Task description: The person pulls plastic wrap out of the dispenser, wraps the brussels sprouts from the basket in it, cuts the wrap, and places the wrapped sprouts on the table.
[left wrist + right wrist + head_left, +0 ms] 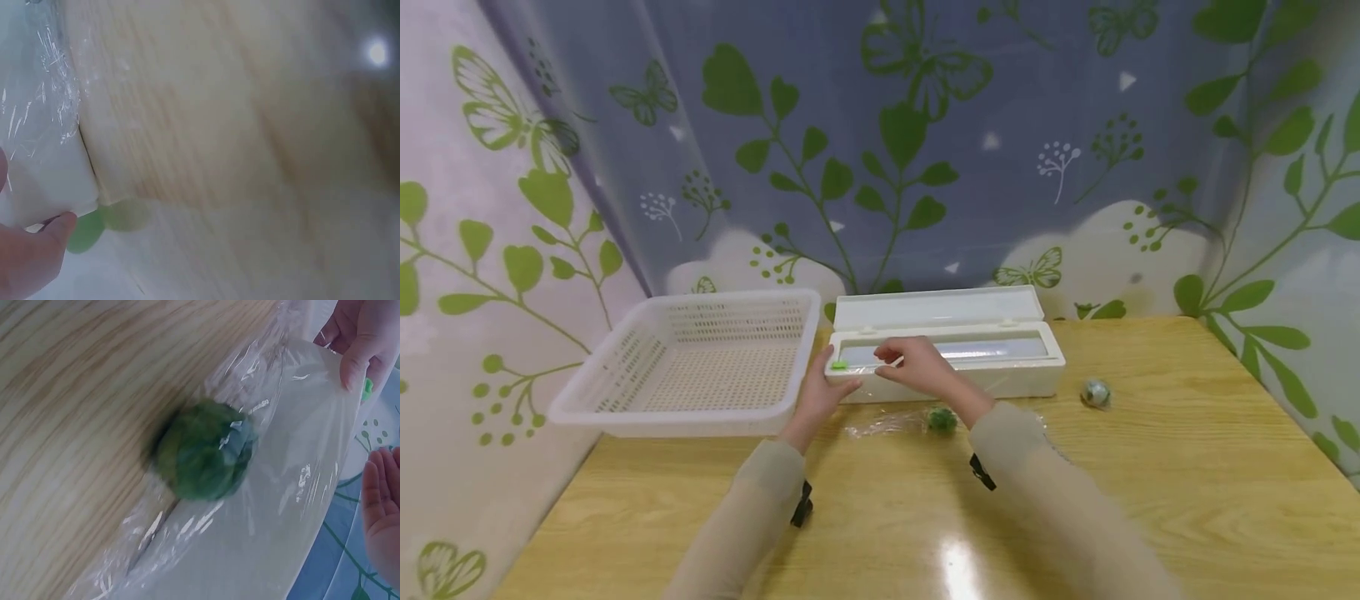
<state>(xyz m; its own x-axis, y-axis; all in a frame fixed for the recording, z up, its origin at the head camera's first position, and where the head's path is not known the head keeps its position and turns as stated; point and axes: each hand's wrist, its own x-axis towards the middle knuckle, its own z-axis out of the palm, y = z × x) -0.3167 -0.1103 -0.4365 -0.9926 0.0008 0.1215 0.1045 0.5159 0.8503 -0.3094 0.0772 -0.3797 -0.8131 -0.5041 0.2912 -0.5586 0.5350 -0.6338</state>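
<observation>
A white cling film dispenser box (1022,383) stands on the table with its lid (936,308) raised. My left hand (816,392) grips its left end, thumb on the front wall, near a bright green slider (839,365). Above the left half of the box hovers my right hand (917,364), fingers loosely bent and nothing visible in them. Clear film (883,427) hangs over the front wall onto the table. A dark green round thing (206,450) lies at that film by the box's foot; its kind is unclear.
To the left stands a white plastic basket (730,375) with slotted walls. A small pale green ball (1096,393), seemingly wrapped in film, lies to the right on the wooden table (1187,467). A patterned curtain (865,167) hangs close behind the box.
</observation>
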